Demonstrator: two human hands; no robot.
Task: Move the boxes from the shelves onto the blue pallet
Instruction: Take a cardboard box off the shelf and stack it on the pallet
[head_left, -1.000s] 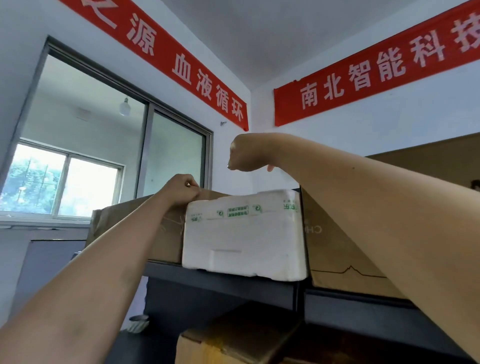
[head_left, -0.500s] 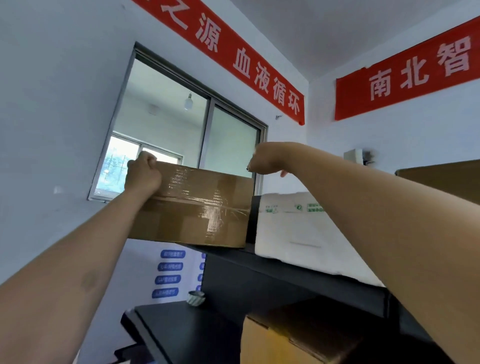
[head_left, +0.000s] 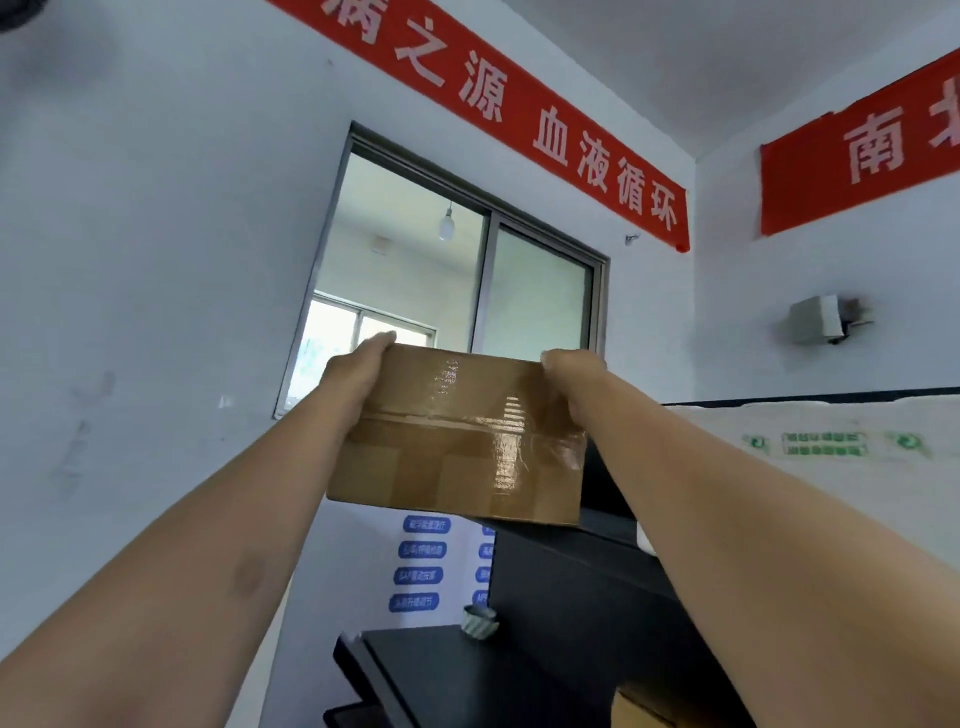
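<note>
**Item: taped box, held two-handed at the top shelf edge**

Grip, left: left hand (head_left: 361, 374) pressed against the upper left corner of the brown rectangular cardboard box sealed with glossy clear tape (head_left: 457, 441), fingers wrapped over the top edge out of sight. Closed on the box.

Grip, right: right hand (head_left: 569, 382) clamped on the upper right corner, likewise curled over the top. Closed on the box. Opposed corners, judged chosen so the load cannot swing or twist while held at arm's reach overhead.

Between the grips: the box, long taped face toward the wearer, tilted slightly. Its lower right corner sits at or just over the end of the black metal shelf (head_left: 571, 551); whether it touches cannot be told. Its left part hangs clear of any support, so the hands appear to carry most of the weight.

Right of the right grip: white foam box with green printed labels (head_left: 810, 467), on the same shelf, apart from the carried box.

Below the grips: dark flat table (head_left: 467, 675), bearing a small pale ribbed cup (head_left: 479, 622).

Behind the grips: grey-framed sliding window (head_left: 467, 291); above, red banners with white characters (head_left: 519, 109).

Blue pallet: not in view. Transfer judged at an early stage.
</note>
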